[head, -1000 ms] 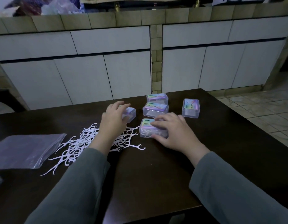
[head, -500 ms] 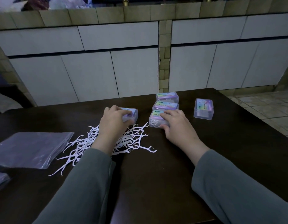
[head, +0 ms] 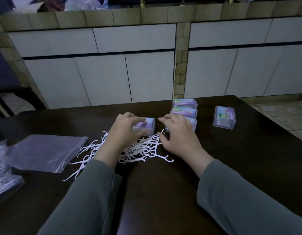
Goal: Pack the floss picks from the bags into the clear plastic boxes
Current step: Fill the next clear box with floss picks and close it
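Note:
A heap of white floss picks (head: 140,150) lies loose on the dark table (head: 163,197). My left hand (head: 123,131) grips a small clear plastic box (head: 146,125) with a purple label, at the far edge of the heap. My right hand (head: 179,133) hovers with its fingers spread, reaching left toward that box and holding nothing. It partly covers a filled box (head: 194,124). Beyond it two more closed boxes (head: 184,111) (head: 185,102) stand in a row. A fourth box (head: 224,118) stands alone to the right.
An empty flat plastic bag (head: 45,151) lies left of the heap. At the left edge is a bag still holding picks (head: 1,172). White cabinet doors (head: 102,78) rise behind the table, a dark chair (head: 13,97) stands at the left, and tiled floor (head: 285,114) shows at the right.
My right hand pushed the filled box back against the row, then let go and shifted left. My left hand kept its grip on the small box.

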The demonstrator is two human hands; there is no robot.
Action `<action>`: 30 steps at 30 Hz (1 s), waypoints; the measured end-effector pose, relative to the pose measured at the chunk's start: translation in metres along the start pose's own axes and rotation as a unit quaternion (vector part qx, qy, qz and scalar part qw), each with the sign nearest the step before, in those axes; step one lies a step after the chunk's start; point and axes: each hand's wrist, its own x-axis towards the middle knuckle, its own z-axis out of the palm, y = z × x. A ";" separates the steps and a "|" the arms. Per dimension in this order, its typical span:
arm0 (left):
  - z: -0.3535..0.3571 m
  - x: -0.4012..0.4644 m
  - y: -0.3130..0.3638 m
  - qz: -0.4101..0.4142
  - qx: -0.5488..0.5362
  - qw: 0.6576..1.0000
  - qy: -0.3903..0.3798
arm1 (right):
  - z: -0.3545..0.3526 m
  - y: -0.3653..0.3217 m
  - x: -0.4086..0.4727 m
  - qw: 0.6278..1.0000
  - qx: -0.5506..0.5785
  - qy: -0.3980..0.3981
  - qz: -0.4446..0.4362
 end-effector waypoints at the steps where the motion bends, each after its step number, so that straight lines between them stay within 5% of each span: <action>1: -0.003 0.000 -0.006 0.005 -0.003 1.000 -0.005 | 0.003 -0.005 0.004 1.000 0.001 -0.004 -0.014; 15: -0.008 0.017 -0.048 0.033 -0.069 0.994 -0.080 | 0.011 -0.003 0.054 0.987 0.030 -0.158 0.004; 30: -0.004 0.025 -0.044 0.137 0.092 0.983 -0.083 | 0.010 0.000 0.061 0.980 0.050 -0.190 0.028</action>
